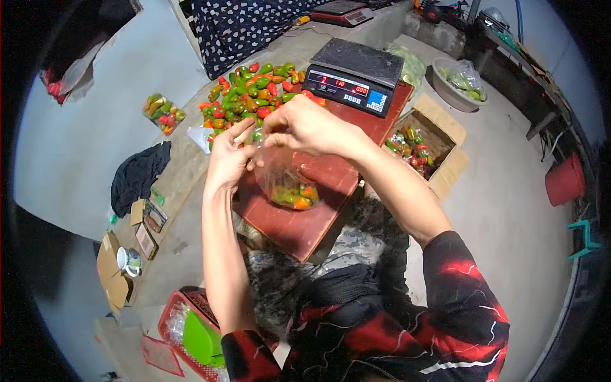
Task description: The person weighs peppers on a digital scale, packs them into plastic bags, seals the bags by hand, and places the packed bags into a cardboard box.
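A clear plastic bag (280, 170) with several green, red and orange peppers (295, 197) at its bottom rests on the red-brown tabletop (304, 237). My left hand (229, 156) grips the bag's upper edge on the left, some fingers extended. At the bag's mouth, my right hand (307, 127) is closed with bent fingers on the plastic. A green pepper shows between my hands; whether it is inside the bag I cannot tell. Just beyond my hands spreads a heap of loose peppers (245, 95).
A digital scale (356, 75) with lit red digits stands at the table's far end. To the right is a cardboard box (449, 127) holding bagged peppers. A filled bag of peppers (164, 113) lies left, and a red basket (172, 312) sits lower left.
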A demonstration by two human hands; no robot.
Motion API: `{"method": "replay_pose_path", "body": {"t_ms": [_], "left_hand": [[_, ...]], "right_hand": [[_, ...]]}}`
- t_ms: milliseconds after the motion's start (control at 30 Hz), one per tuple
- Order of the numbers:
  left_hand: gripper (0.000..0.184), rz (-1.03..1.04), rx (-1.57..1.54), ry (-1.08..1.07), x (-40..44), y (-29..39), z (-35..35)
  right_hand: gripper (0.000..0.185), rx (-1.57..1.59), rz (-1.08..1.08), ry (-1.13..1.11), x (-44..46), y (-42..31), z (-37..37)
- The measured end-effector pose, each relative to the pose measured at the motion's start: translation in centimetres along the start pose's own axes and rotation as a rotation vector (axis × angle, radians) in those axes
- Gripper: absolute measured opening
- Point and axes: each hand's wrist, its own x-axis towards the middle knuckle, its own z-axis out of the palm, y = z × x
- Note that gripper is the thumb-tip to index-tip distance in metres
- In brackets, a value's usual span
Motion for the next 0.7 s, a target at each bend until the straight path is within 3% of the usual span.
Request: {"method": "replay_pose_path", "body": {"t_ms": [67,167,233,333,367,400,500,533,600,667,700], "left_hand": [[0.073,0.173,-0.15,-0.001,-2.0,1.8,1.3],[0.074,0.185,-0.092,0.022,-1.1,1.6,1.1],[0.075,0.191,-0.055,-0.002,-1.4,1.6,1.0],[0.078,0.357,-0.092,0.008,-2.7,2.2,2.9],[0.081,0.396,-0.092,-0.011,-2.2,1.2,2.8],[0.081,0.395,-0.094,-0.017,-2.0,0.6,2.9],[0.08,0.507,-0.262,0.107,-2.2,-1.7,2.3],[0.08,0.503,-0.258,0.105,-2.4,-3.4,1.6],[0.085,0.441,-0.234,0.344,-2.9,-8.2,0.6],[0.086,0.283,-0.177,0.292,-3.7,-14.5,1.0],[0.083,0.197,-0.316,0.17,-4.5,-16.8,1.6]], "right_hand": [[0.017,-0.235,0.143,-0.067,0.2,2.8,1.1],[0.026,-0.177,0.102,-0.177,0.0,0.8,0.2],[0.044,0.089,0.308,-0.072,-0.1,-0.4,-0.1],[0.051,-0.02,0.142,-0.157,-0.4,3.5,2.5],[0.045,0.083,0.011,-0.272,-0.3,4.0,3.0],[0.031,0.181,0.041,-0.414,-0.5,4.3,3.5],[0.019,0.123,0.137,-0.202,0.7,3.2,2.8],[0.019,0.133,0.161,-0.111,1.1,3.1,2.4],[0.024,0.157,0.23,-0.069,1.4,3.3,2.9],[0.026,0.058,-0.052,-0.071,2.0,3.7,3.3],[0.026,0.139,-0.03,-0.078,2.1,2.9,3.3]]}}
